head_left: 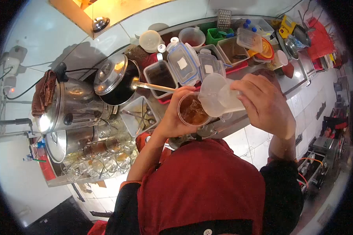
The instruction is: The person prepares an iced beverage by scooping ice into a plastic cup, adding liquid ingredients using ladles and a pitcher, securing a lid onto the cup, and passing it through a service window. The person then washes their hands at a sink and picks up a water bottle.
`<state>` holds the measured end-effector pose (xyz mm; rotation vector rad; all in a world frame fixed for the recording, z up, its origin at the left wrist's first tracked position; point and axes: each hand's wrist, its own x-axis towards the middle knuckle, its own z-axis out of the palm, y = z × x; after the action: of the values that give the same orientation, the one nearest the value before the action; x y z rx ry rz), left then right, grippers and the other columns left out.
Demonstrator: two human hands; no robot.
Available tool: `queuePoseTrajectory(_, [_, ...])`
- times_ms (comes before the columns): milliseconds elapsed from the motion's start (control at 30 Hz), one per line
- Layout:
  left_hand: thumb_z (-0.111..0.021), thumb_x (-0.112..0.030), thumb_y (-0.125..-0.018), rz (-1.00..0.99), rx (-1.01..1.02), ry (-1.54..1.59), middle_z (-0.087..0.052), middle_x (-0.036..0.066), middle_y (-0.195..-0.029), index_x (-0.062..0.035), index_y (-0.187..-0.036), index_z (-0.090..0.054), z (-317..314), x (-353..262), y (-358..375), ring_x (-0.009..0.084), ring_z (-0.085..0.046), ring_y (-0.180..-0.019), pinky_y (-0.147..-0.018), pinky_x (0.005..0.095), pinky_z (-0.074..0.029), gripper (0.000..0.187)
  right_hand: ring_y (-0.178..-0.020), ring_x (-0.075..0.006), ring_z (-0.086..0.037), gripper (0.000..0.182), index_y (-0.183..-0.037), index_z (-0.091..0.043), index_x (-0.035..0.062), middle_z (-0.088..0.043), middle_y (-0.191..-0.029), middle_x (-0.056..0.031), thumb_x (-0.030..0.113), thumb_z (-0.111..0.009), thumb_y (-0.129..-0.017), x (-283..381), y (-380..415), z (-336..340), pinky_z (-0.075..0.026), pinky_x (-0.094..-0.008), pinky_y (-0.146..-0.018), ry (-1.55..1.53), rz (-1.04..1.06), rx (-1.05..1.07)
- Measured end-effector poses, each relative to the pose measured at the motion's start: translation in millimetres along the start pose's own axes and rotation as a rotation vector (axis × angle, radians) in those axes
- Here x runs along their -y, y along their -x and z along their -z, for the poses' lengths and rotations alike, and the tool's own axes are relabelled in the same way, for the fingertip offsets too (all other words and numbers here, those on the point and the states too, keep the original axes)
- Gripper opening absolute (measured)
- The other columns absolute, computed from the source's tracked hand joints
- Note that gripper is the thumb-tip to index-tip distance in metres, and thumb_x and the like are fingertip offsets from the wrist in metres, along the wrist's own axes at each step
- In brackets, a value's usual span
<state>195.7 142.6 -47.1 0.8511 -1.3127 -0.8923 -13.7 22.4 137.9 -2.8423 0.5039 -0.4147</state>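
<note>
My left hand (pixel 172 117) is wrapped round a clear plastic cup (pixel 194 111) of brown drink with ice in it. My right hand (pixel 264 103) grips a translucent plastic jug (pixel 219 96), tipped sideways with its mouth toward the cup and its rim right by the cup's rim. Behind my left hand, a pale long handle (pixel 155 86) sticks out of a dark-looking pot (pixel 123 92), on which a shiny metal lid (pixel 110 74) rests tilted. Close beyond both hands stand lidded containers with blue-edged clear lids (pixel 183 62).
Left of the pot stands a large steel urn (pixel 80 100) with a brown cloth (pixel 44 92) on top. Several glass mugs (pixel 102 158) crowd the counter at the left. A white tub (pixel 140 115) holds utensils. Along the back are a grater (pixel 224 19), a green basket (pixel 217 35) and a yellow scale (pixel 287 26).
</note>
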Motion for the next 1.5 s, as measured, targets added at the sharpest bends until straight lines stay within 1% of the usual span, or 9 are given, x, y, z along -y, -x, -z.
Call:
queuePoseTrajectory(333, [-0.091,-0.017,-0.057,-0.09,0.112,-0.125,-0.034,0.017,-0.142,-0.0051,-0.137,-0.037,-3.1,-2.3,0.9,0.0272,-0.04,-0.132,-0.106,0.0394,-0.038,0.097,-0.093,-0.0342,-0.061,0.024,-0.106,-0.058,0.0038,-0.058,-0.094,-0.0139,0.004,-0.058,-0.082,10.1,10.4,14.9,-0.048,-0.0419,-0.084,0.093,0.097,0.023])
queuePoseTrajectory(533, [-0.092,-0.013,-0.053,-0.118,0.009,-0.176,-0.036,0.02,-0.141,-0.0108,-0.139,-0.036,-1.7,-9.5,23.1,0.0331,-0.041,-0.13,-0.103,0.0434,-0.041,0.103,-0.087,-0.0088,-0.056,0.015,-0.11,-0.057,0.002,-0.061,-0.097,-0.0028,0.002,-0.052,-0.096,-69.6,85.1,-55.8,-0.047,-0.0257,-0.075,-0.753,-0.428,-0.399])
queuePoseTrajectory(867, [-0.093,-0.015,-0.054,-0.031,-0.02,-0.081,-0.035,0.022,-0.141,-0.0103,-0.136,-0.037,6.9,-42.9,40.1,0.0315,-0.045,-0.126,-0.101,0.0415,-0.044,0.1,-0.078,-0.0166,-0.061,0.015,-0.106,-0.059,0.0027,-0.063,-0.087,-0.0104,0.015,-0.056,-0.098,-150.2,176.7,-194.4,-0.048,-0.0297,-0.073,-0.423,-0.715,-0.629])
queuePoseTrajectory(967, [-0.092,-0.013,-0.054,0.0,0.028,-0.191,-0.037,0.021,-0.141,-0.0098,-0.136,-0.036,18.9,-48.9,43.9,0.0311,-0.048,-0.124,-0.097,0.0409,-0.048,0.1,-0.078,-0.0108,-0.057,0.015,-0.104,-0.058,0.0019,-0.059,-0.083,-0.0051,0.015,-0.057,-0.098,-171.9,190.1,-228.6,-0.049,-0.0274,-0.073,-0.409,-0.81,-0.563])
queuePoseTrajectory(1100, [-0.093,-0.019,-0.05,0.192,-0.091,-0.12,-0.044,0.019,-0.136,-0.0041,-0.131,-0.044,18.9,-68.6,43.3,0.0285,-0.055,-0.12,-0.093,0.0386,-0.053,0.096,-0.088,-0.0248,-0.064,0.022,-0.101,-0.061,0.0032,-0.065,-0.093,-0.0125,-0.005,-0.055,-0.082,-239.9,194.9,-266.5,-0.05,-0.0346,-0.08,-0.328,-0.75,-0.613])
queuePoseTrajectory(1200, [-0.094,-0.019,-0.047,0.126,-0.147,-0.202,-0.049,0.019,-0.132,-0.0003,-0.127,-0.05,26.2,-65.9,43.8,0.0259,-0.06,-0.112,-0.091,0.0378,-0.054,0.094,-0.098,-0.0331,-0.061,0.027,-0.099,-0.062,0.003,-0.064,-0.096,-0.0154,-0.008,-0.051,-0.077,-220.0,95.6,-197.7,-0.047,-0.043,-0.088,-0.098,-0.604,-0.674])
queuePoseTrajectory(1300, [-0.094,-0.02,-0.047,0.25,-0.24,-0.109,-0.05,0.019,-0.131,-0.0008,-0.127,-0.049,25.7,-63.2,46.8,0.0266,-0.061,-0.111,-0.089,0.0376,-0.055,0.094,-0.102,-0.0329,-0.06,0.027,-0.103,-0.065,0.0052,-0.065,-0.099,-0.0149,-0.002,-0.054,-0.079,-244.1,24.8,-169.0,-0.045,-0.0446,-0.092,-0.015,-0.4,-0.518])
queuePoseTrajectory(1367, [-0.094,-0.021,-0.047,0.303,-0.256,-0.107,-0.05,0.02,-0.131,-0.0012,-0.127,-0.048,33.2,-65.3,43.1,0.0275,-0.061,-0.111,-0.088,0.0377,-0.055,0.094,-0.097,-0.0357,-0.063,0.02,-0.101,-0.069,0.0053,-0.067,-0.101,-0.0179,0.012,-0.061,-0.084,-258.6,-11.2,-160.7,-0.05,-0.0442,-0.088,0.403,-0.513,-0.027])
queuePoseTrajectory(1500, [-0.094,-0.022,-0.048,0.103,-0.234,-0.253,-0.05,0.021,-0.132,-0.0048,-0.125,-0.044,42.0,-48.2,50.1,0.031,-0.052,-0.122,-0.095,0.0403,-0.051,0.094,-0.097,-0.0362,-0.066,0.029,-0.098,-0.072,0.0047,-0.069,-0.101,-0.0202,0.029,-0.065,-0.083,-295.6,-52.9,-171.6,-0.052,-0.0458,-0.087,0.435,-0.726,0.437])
